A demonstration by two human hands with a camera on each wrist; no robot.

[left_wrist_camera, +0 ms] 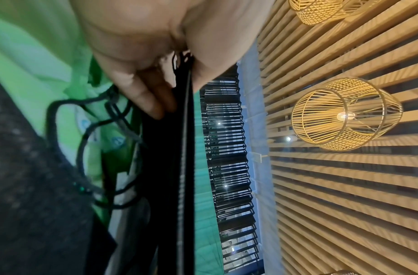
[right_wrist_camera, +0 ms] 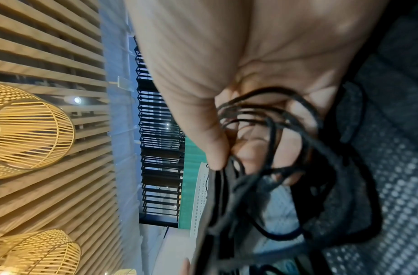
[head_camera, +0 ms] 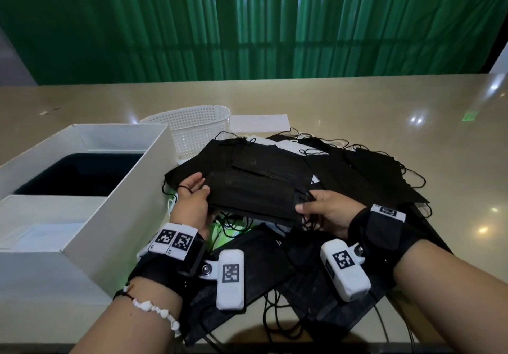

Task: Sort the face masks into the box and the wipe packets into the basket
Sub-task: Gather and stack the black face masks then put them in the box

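Black masks (head_camera: pixel 253 188) are lying stacked between both hands, left hand (head_camera: pixel 192 205) and right hand (head_camera: pixel 330 210) each pinching an end, beside the white box (head_camera: pixel 132 188).

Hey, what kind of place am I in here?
Probably a cafe or lobby-style interior, not a workshop: a glossy beige stone-like counter, woven cage pendant lamps under a wooden slatted ceiling, and a green pleated curtain behind the counter.
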